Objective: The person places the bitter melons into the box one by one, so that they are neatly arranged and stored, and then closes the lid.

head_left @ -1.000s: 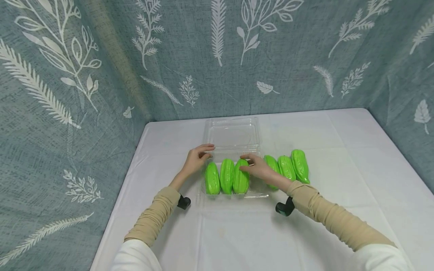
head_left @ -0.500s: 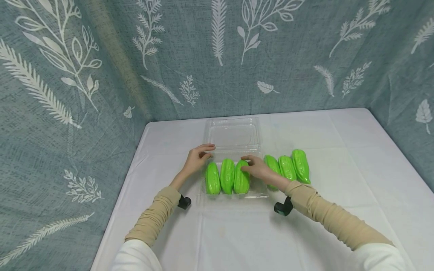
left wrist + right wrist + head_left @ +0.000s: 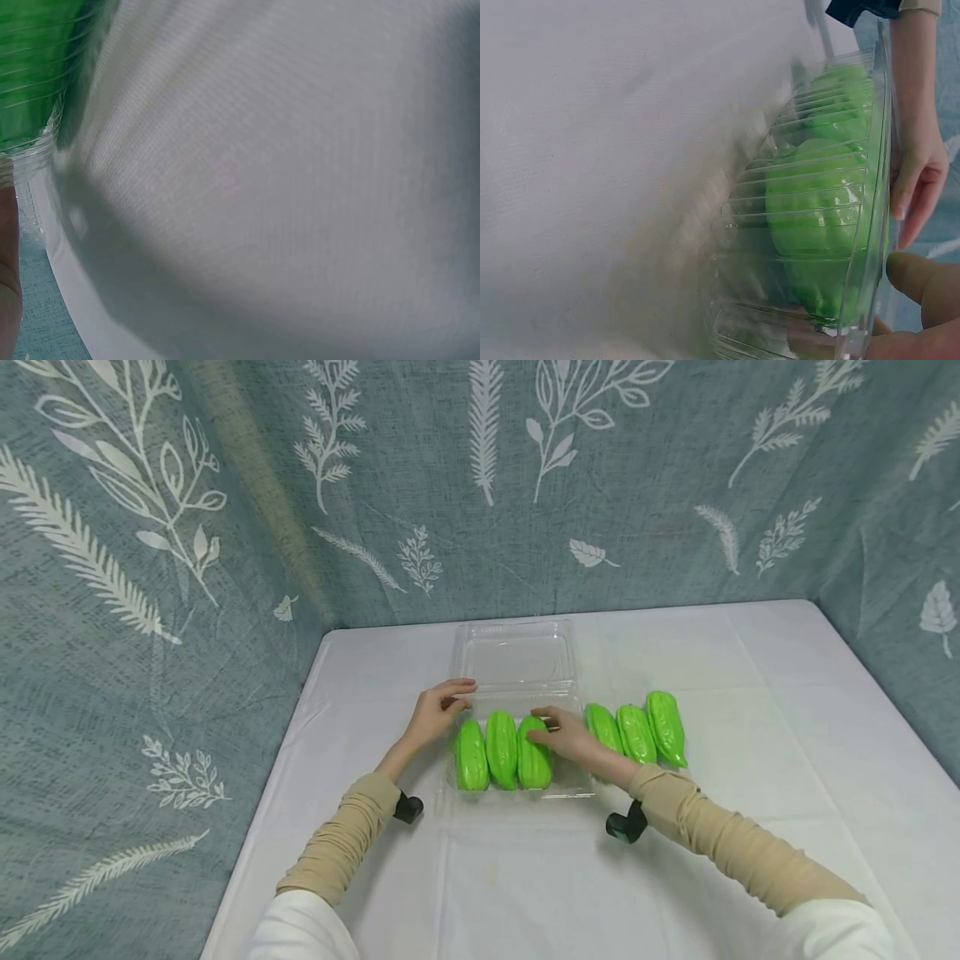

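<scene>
While blurry, ribbed clear tray [image 3: 577, 787] holds glossy gourds [image 3: 502, 750].

Left hand [image 3: 433, 714] and right hand [image 3: 564, 737] reach forward (fingers loosely curled).

A: Where does the clear plastic clamshell container [image 3: 517, 727] sit?

B: On the white cloth-covered table [image 3: 750, 827], its open lid [image 3: 514, 652] lying flat behind it.

A: And inside the container?

B: Three green ridged plastic gourds [image 3: 502, 750] side by side, filling its left part.

A: To its right?

B: Three more green gourds [image 3: 636, 732] in a row on the table, just beside the container.

A: The hands?

B: The left hand [image 3: 435, 714] rests at the container's back left corner; the right hand [image 3: 564, 737] lies over the container's right part, touching the rightmost gourd inside.
</scene>
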### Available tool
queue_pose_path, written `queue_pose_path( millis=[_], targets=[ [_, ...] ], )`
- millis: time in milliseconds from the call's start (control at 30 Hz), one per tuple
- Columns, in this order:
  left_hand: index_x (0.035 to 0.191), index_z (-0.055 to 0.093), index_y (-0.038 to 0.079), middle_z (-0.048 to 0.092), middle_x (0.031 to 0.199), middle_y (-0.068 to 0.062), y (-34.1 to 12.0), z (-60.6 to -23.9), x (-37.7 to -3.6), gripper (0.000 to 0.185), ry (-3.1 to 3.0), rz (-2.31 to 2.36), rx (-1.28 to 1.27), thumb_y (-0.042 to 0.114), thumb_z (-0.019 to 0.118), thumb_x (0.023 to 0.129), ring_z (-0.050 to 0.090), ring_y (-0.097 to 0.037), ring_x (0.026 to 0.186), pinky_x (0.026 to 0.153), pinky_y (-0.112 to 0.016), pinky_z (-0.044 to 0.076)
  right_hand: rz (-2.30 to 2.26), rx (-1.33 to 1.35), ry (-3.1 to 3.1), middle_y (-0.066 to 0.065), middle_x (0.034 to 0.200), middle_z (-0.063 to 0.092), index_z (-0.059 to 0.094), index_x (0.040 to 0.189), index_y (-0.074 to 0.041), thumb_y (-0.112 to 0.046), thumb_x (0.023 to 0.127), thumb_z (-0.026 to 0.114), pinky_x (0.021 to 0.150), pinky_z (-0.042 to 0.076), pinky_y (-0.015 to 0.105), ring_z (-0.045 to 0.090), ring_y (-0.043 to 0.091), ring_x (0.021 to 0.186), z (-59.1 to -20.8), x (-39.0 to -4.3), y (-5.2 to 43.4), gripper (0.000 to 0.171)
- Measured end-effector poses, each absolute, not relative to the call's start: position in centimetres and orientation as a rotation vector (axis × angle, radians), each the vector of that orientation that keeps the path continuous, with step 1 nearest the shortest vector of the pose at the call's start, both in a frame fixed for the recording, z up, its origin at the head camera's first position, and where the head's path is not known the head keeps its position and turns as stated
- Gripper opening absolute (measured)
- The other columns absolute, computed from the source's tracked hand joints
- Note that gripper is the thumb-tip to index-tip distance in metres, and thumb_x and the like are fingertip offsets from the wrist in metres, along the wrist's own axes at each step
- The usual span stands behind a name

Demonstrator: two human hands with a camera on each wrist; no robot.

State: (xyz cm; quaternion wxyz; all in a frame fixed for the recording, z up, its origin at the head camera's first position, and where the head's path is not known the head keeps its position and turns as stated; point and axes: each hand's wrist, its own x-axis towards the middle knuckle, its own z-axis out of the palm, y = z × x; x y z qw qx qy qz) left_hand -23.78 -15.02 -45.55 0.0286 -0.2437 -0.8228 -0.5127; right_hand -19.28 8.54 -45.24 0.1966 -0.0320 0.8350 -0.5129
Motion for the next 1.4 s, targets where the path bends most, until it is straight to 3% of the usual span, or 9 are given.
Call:
queue_pose_path(
  millis=[200,333,567,767,1033,1233,1400],
  targets=[
    [0.109,0.061,-0.007,0.056,0.12,-0.017,-15.5,-47.7,-25.1,0.026,-2.544,-1.591,-0.726,-0.008,0.054,0.084,0.062,-0.032,0.09,0.075,-0.03,0.055,-1.426,-0.11,2.355,0.021,0.133,0.041,0.041,0.132,-0.003,-0.021,0.088,0.056,0.097,0.041,0.045,0.039,0.036,0.122,-45.4,-19.3,8.5,0.05],
    [0.109,0.06,-0.007,0.056,0.12,-0.017,-15.5,-47.7,-25.2,0.026,-2.548,-1.578,-0.726,-0.008,0.054,0.084,0.062,-0.032,0.089,0.075,-0.026,0.054,-1.429,-0.111,2.358,0.021,0.133,0.041,0.041,0.132,-0.003,-0.02,0.087,0.057,0.097,0.041,0.045,0.04,0.036,0.122,-45.4,-19.2,8.5,0.051],
    [0.109,0.06,-0.007,0.055,0.119,-0.018,-15.7,-48.0,-25.2,0.025,-2.505,-1.599,-0.766,-0.007,0.053,0.085,0.062,-0.033,0.087,0.075,-0.031,0.055,-1.428,-0.126,2.38,0.02,0.132,0.042,0.041,0.132,-0.004,-0.02,0.086,0.059,0.096,0.042,0.044,0.042,0.036,0.12,-45.5,-19.0,8.3,0.051],
    [0.11,0.063,0.0,0.057,0.118,-0.012,-16.1,-49.2,-25.8,0.024,-2.389,-1.655,-0.869,0.004,0.056,0.087,0.064,-0.02,0.084,0.072,-0.025,0.055,-1.44,-0.138,2.394,0.021,0.133,0.041,0.038,0.133,-0.003,-0.021,0.086,0.06,0.096,0.042,0.044,0.041,0.037,0.12,-45.5,-18.9,8.2,0.055],
    [0.109,0.059,-0.011,0.054,0.119,-0.023,-15.3,-46.6,-24.3,0.026,-2.518,-1.611,-0.761,-0.011,0.053,0.083,0.061,-0.038,0.088,0.076,-0.035,0.055,-1.451,-0.131,2.391,0.021,0.132,0.042,0.042,0.131,-0.003,-0.021,0.086,0.06,0.097,0.042,0.045,0.041,0.037,0.12,-45.4,-18.9,8.1,0.052],
    [0.109,0.054,-0.017,0.05,0.119,-0.029,-14.9,-45.2,-23.4,0.027,-2.563,-1.578,-0.749,-0.013,0.051,0.083,0.058,-0.042,0.089,0.076,-0.034,0.054,-1.426,-0.153,2.425,0.019,0.134,0.041,0.043,0.131,-0.004,-0.022,0.086,0.06,0.097,0.04,0.047,0.04,0.038,0.121,-45.3,-18.9,8.1,0.051],
    [0.109,0.056,-0.015,0.051,0.12,-0.027,-15.0,-45.1,-23.4,0.026,-2.553,-1.612,-0.752,-0.012,0.051,0.084,0.059,-0.042,0.089,0.076,-0.034,0.054,-1.405,-0.158,2.47,0.018,0.133,0.042,0.044,0.13,-0.004,-0.022,0.086,0.06,0.098,0.04,0.047,0.041,0.037,0.12,-45.2,-19.0,8.2,0.051]
  ],
)
